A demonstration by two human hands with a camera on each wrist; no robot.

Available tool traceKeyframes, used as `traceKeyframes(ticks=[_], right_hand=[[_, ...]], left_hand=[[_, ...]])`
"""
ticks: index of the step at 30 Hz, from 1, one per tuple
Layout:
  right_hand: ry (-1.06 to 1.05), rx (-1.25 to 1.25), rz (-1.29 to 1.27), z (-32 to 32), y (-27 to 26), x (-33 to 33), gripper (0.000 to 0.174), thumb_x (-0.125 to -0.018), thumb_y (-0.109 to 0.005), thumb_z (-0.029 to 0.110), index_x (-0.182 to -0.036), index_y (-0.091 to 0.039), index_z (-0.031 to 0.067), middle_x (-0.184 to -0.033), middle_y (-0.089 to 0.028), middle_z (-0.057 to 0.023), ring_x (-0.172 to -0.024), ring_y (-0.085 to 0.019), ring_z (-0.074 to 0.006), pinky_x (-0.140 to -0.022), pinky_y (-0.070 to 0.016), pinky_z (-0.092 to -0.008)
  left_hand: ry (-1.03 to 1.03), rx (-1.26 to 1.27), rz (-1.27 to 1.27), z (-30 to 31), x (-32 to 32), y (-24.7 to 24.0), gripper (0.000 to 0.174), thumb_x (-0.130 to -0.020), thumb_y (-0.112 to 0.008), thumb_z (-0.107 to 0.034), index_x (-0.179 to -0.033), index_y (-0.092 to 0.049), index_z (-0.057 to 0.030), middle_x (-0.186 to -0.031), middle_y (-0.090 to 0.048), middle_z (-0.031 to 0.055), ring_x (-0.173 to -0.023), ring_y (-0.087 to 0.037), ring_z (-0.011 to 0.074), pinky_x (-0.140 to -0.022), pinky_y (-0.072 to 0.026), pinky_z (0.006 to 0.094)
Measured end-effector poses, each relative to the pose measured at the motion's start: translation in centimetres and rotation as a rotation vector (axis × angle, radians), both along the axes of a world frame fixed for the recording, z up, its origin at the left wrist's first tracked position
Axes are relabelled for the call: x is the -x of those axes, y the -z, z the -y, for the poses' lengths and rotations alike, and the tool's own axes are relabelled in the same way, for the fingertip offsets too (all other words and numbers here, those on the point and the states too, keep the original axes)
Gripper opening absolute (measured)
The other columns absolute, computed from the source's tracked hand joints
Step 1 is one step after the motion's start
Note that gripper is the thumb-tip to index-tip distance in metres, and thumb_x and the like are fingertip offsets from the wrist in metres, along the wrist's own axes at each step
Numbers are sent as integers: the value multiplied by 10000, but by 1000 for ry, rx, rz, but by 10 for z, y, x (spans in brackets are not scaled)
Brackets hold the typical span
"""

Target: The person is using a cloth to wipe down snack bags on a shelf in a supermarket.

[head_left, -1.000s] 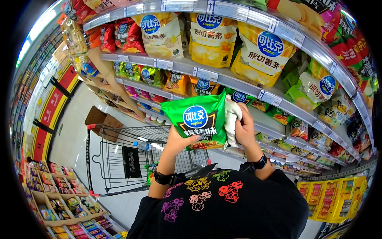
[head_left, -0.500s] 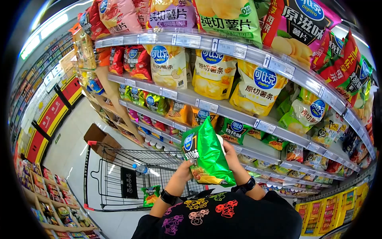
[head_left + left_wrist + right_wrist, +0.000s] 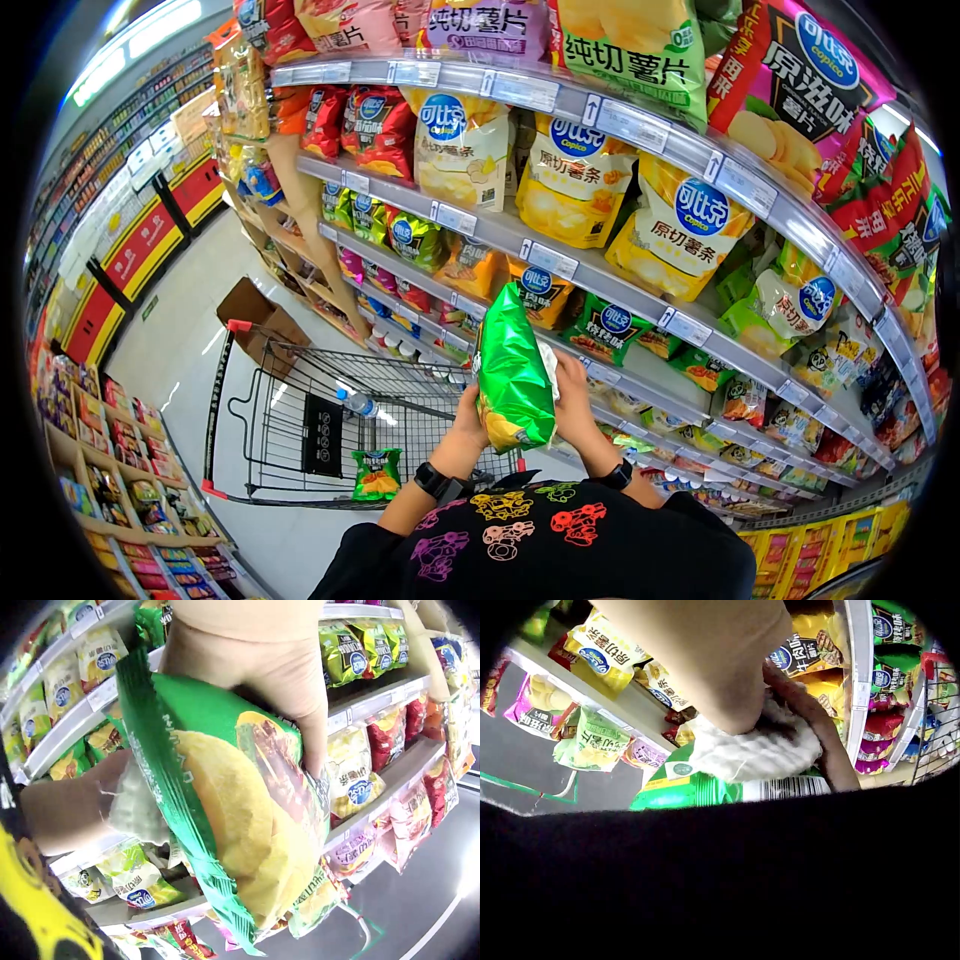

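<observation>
A green bag of potato chips [image 3: 516,375] is held up in front of the chest, turned so that its plain green side shows in the head view. My left hand [image 3: 466,418] grips it by its left side; in the left wrist view the thumb and fingers [image 3: 315,742] wrap over the printed front. On the other side, my right hand [image 3: 574,402] holds a white cloth [image 3: 761,754] against the back of the bag, near its barcode. Much of the right hand's fingers is hidden by the cloth and a dark band across that wrist view.
A wire shopping cart [image 3: 330,400] stands at the left, with a green chip bag [image 3: 376,474] and a water bottle [image 3: 356,401] in it. Behind it is a cardboard box [image 3: 262,325]. Shelves [image 3: 640,290] of snack bags curve across the front and right.
The green bag has turned from its printed front to its side and come lower. The hands still hold the bag and cloth. The head view has shifted, showing more upper shelf.
</observation>
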State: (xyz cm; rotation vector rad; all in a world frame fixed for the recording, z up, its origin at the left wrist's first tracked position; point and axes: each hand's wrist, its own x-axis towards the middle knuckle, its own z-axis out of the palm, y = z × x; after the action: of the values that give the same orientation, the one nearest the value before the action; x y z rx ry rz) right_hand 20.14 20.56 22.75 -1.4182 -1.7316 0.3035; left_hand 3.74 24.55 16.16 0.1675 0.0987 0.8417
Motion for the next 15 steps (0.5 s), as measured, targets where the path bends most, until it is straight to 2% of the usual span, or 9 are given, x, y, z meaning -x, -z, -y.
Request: traceKeyframes(ticks=[2,5,8,9,10,12,13,14,15], right_hand=[[44,-50,63,2,2,5,550,-670,-673,168,-1178,-487,71,-1242,-401,-143,-1133,-337,-372,-965,-278,-434],[-12,14,20,1,1,6,504,-704,-624,99,-1188,-483,80,-1274,-368,-145,-1142,-373,-325,-956,-308,-404],[-112,182,-543,-2,3,5,457,-743,-556,35,-1192,-480,72,-1250,-408,-129,-1135,-420,-253,-923,-355,-366],[-114,224,-624,-6,14,0,431,-792,-487,33,-1220,-460,75,-1233,-442,-114,-1115,-449,-201,-899,-383,-322],[-162,369,-919,0,-8,8,407,-853,-467,131,-1250,-424,56,-1225,-460,-116,-1122,-444,-211,-913,-376,-322],[-301,429,-1021,-4,-20,18,461,-890,-456,255,-1285,-371,32,-1251,-438,-126,-1133,-433,-209,-925,-365,-316],[-373,456,-1012,-9,-11,19,561,-887,-470,352,-1302,-332,2,-1252,-434,-127,-1145,-421,-214,-949,-344,-330],[-442,505,-1028,-9,-6,22,651,-854,-502,391,-1324,-289,-6,-1259,-423,-139,-1155,-413,-223,-974,-318,-327],[-462,545,-1037,-9,-3,29,698,-816,-564,364,-1330,-273,-7,-1269,-412,-143,-1166,-402,-226,-982,-308,-324]], left_hand=[[-65,22,-90,-1,1,-1,520,-837,-446,-384,-1194,-461,-7,-1159,-536,161,-1042,-531,303,-912,-416,432],[-113,54,-181,-3,10,-11,482,-853,-419,-355,-1179,-470,-3,-1142,-547,162,-1025,-541,300,-897,-427,428],[-183,111,-276,-3,25,-21,457,-864,-393,-335,-1164,-476,0,-1125,-557,159,-1002,-555,298,-887,-434,427],[-120,134,-211,-5,34,-26,416,-866,-408,-280,-1155,-468,12,-1120,-557,164,-990,-561,302,-875,-449,414],[-83,89,-262,-8,41,-27,393,-862,-419,-243,-1159,-459,12,-1121,-555,166,-989,-561,302,-870,-454,413],[-11,3,-365,-11,55,-24,359,-856,-441,-167,-1166,-441,13,-1124,-549,170,-988,-561,300,-861,-465,411],[-174,-43,-272,-12,52,-19,386,-824,-474,-42,-1199,-384,-16,-1122,-534,168,-993,-558,293,-839,-484,403],[-235,-53,-276,-14,55,-14,461,-798,-503,17,-1219,-330,-58,-1109,-521,146,-988,-559,272,-825,-492,401],[-263,-76,-290,-13,60,-15,481,-793,-517,18,-1220,-314,-68,-1109,-514,140,-985,-558,268,-823,-493,398]])
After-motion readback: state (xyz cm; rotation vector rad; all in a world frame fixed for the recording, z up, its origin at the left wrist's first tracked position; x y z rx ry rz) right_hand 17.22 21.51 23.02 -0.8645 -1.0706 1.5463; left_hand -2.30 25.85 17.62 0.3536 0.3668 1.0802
